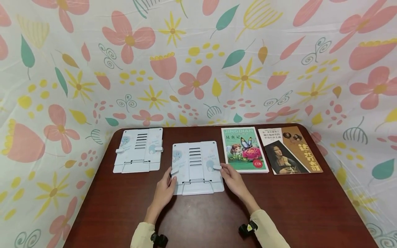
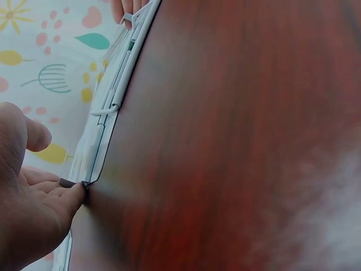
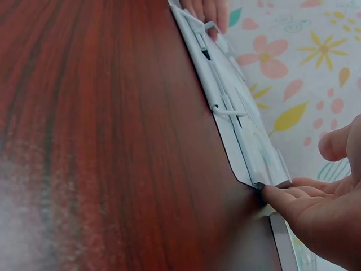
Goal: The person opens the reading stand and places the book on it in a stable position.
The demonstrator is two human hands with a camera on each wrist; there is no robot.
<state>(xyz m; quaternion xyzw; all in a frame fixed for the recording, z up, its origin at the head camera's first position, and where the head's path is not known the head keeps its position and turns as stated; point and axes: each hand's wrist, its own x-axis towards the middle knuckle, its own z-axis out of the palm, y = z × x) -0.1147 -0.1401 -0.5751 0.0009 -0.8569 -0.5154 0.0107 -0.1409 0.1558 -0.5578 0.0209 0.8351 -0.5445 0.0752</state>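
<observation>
A white folding book stand [image 1: 198, 165] with slots down its middle, a wire ledge at the front and a clip on each side lies flat on the table, between both hands. At its left edge is my left hand [image 1: 165, 187]; the left wrist view shows the fingers [image 2: 62, 200] touching the side of the stand, with the thumb raised apart from it. My right hand [image 1: 234, 179] is at the opposite edge beside the right clip. In the right wrist view its fingers [image 3: 290, 197] touch the stand's side, and the thumb stands off.
A second, matching book stand [image 1: 138, 150] lies at the back left. Farther right are a green-covered book [image 1: 229, 162] and a brown and white book [image 1: 285, 148] with a portrait. All rest on the dark brown table [image 1: 198, 224], with a flower-patterned cloth [image 1: 195, 51] behind it.
</observation>
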